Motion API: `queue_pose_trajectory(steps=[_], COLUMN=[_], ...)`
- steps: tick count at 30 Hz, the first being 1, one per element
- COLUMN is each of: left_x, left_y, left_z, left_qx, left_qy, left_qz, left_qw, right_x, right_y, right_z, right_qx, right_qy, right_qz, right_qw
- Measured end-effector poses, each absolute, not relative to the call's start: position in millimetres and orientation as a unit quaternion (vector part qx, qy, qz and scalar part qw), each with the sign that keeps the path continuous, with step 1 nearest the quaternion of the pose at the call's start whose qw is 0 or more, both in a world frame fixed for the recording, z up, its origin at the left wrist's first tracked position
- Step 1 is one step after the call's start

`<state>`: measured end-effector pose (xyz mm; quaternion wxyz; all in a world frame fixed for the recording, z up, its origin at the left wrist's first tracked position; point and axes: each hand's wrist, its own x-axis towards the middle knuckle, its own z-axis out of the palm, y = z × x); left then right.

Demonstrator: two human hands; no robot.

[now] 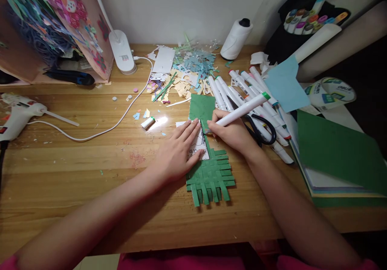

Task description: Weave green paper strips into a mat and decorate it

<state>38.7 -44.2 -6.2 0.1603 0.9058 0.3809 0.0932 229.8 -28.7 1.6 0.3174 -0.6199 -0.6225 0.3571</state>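
Note:
My right hand (231, 135) grips a white marker (243, 109) with a green end, its tip down at the edge of a green paper piece (202, 105). Flat with fingers stretched, my left hand (178, 153) presses on a white paper with black drawings (199, 153), covering part of it. Below both lies a woven mat of green paper strips (210, 175), its loose ends sticking out to the right and toward me. Left of my left hand a marker cap (148, 123) with a green end rests on the table.
Several white markers (222, 90) and black-handled scissors (264, 130) lie to the right, beside stacked green paper (341, 153). Paper scraps (184, 82) pile up at the back near a thread spool (236, 39). A glue gun (21, 114) and white cable (121, 120) lie left.

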Motion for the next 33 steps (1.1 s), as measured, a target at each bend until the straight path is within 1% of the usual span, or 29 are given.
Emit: queue_pose_trajectory(steps=[11,18,24,33], left_x=[39.7,39.6,40.4,39.9], left_y=[-44.0,-43.8,-43.9,-43.9], left_z=[-4.9,-4.6,-3.7,-6.1], left_qx=[0.904,0.905,0.904,0.906], left_qy=[0.384,0.384,0.386,0.385], left_qz=[0.093,0.088,0.088,0.086], left_qw=[0.164,0.160,0.160,0.152], right_x=[237.3,238.5,237.6,238.6], right_y=[-34.4,-32.9,-32.9,-34.4], right_z=[8.1,13.7,15.9,18.2], right_qx=[-0.548,-0.522,-0.497,-0.486], right_qy=[-0.625,-0.691,-0.709,-0.704], right_qz=[0.507,0.473,0.483,0.505], right_qw=[0.229,0.165,0.132,0.116])
